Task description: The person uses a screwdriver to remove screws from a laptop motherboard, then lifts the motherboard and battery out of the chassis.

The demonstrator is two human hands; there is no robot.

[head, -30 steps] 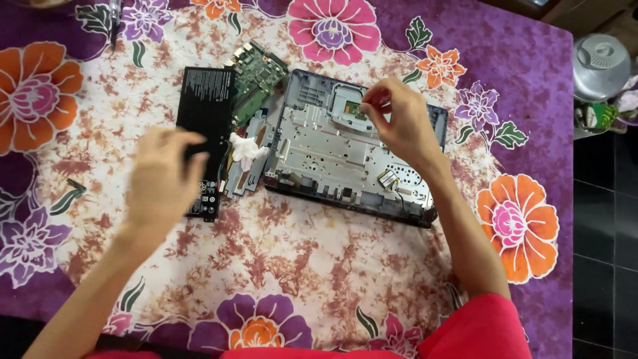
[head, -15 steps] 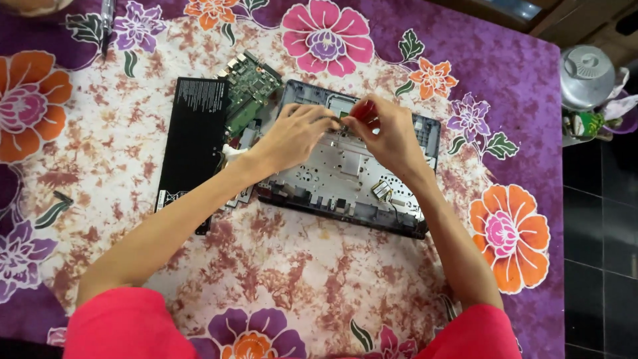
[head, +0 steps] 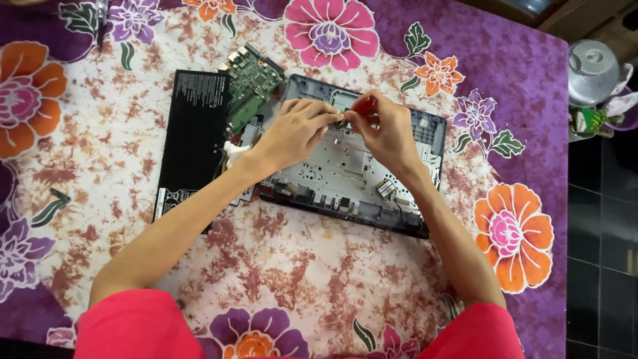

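Since half a second ago the left hand (head: 297, 133) stays pinched beside the right hand (head: 385, 133), which grips a red screwdriver (head: 364, 104).

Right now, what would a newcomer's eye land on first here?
Both hands meet over the opened laptop chassis at the centre: the right hand grips a red-handled tool, and the left hand pinches beside its tip. To the left lie a black battery pack and a green circuit board, all on a loud floral tablecloth.
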